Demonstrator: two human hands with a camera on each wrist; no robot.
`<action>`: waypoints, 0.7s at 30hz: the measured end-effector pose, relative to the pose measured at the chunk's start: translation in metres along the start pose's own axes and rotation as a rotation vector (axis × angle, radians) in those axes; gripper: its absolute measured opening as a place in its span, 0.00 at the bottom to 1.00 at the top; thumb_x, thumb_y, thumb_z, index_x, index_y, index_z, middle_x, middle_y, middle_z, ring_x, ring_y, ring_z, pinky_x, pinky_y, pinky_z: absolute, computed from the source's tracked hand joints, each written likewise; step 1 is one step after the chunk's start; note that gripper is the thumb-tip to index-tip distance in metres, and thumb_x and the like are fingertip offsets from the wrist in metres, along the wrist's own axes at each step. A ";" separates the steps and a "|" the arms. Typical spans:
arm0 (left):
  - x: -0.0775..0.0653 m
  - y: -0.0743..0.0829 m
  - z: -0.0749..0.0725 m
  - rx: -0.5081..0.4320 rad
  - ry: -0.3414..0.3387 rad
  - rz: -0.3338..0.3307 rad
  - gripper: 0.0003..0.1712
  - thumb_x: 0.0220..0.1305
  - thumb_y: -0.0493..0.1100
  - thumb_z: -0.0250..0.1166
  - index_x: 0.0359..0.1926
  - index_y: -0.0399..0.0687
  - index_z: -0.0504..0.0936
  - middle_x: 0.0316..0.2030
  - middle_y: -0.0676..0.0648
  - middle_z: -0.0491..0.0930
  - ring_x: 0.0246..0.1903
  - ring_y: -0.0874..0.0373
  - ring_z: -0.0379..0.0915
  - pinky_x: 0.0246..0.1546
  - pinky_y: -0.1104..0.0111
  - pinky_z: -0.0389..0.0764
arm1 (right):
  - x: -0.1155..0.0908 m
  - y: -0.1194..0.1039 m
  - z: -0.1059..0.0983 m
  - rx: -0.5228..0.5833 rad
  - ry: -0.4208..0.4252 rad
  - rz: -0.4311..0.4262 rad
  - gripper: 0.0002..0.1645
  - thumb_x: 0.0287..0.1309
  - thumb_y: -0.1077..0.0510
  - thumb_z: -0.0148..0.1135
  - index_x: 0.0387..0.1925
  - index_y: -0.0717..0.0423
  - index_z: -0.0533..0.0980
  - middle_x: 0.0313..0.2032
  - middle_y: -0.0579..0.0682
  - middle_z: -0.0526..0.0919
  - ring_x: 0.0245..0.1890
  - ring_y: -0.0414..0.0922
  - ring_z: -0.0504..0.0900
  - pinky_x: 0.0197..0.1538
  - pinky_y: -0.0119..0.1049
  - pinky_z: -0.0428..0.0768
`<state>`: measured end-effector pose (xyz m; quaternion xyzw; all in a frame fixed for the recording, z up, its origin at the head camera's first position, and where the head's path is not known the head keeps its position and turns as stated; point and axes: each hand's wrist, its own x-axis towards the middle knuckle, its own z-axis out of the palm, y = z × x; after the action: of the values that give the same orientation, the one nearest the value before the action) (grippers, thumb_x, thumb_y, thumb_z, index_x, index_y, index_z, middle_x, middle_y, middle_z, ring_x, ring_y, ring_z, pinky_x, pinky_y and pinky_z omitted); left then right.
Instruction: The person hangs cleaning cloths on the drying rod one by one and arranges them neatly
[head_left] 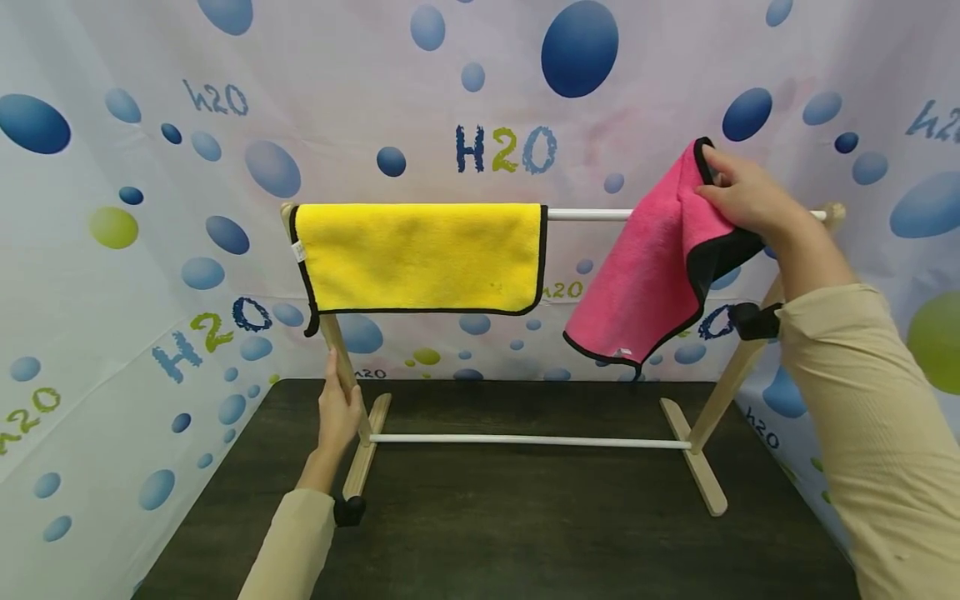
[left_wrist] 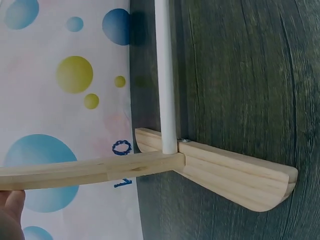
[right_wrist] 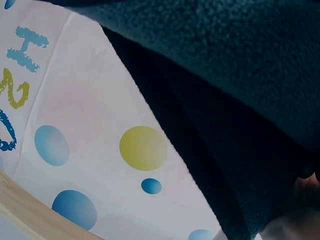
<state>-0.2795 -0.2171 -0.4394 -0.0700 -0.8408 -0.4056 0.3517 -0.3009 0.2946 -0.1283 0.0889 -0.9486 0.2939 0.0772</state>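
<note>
Pinched at its upper edge by my right hand (head_left: pixel 753 196), a pink towel (head_left: pixel 645 267) with black trim hangs in front of the rack's upper white bar (head_left: pixel 588 215). Its dark underside (right_wrist: pixel 210 65) fills much of the right wrist view, where the hand is mostly hidden. A yellow towel (head_left: pixel 420 258), also black-edged, is draped over the left part of that bar. My left hand (head_left: pixel 339 412) holds the rack's left wooden post (head_left: pixel 336 342) below the yellow towel. In the left wrist view, a fingertip (left_wrist: pixel 14 202) lies against the post's side.
The wooden rack stands on a dark wood-grain table (head_left: pixel 525 525). A lower white bar (head_left: pixel 525 440) joins its left foot (left_wrist: pixel 235 172) and right foot (head_left: pixel 701 471). Behind hangs a white curtain (head_left: pixel 637 117) printed with bubbles and "H2O". The right post (head_left: pixel 731 392) stands beside my right sleeve.
</note>
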 end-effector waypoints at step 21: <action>-0.022 0.014 0.005 0.076 -0.262 -0.189 0.46 0.60 0.33 0.56 0.71 0.47 0.37 0.65 0.25 0.38 0.61 0.26 0.43 0.52 0.35 0.58 | 0.001 0.002 0.001 0.023 0.002 -0.011 0.37 0.67 0.50 0.39 0.70 0.44 0.36 0.41 0.64 0.64 0.21 0.41 0.70 0.24 0.29 0.71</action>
<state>-0.2599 -0.2005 -0.4467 -0.0294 -0.8970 -0.3923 0.2015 -0.3023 0.2953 -0.1301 0.0947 -0.9446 0.3043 0.0787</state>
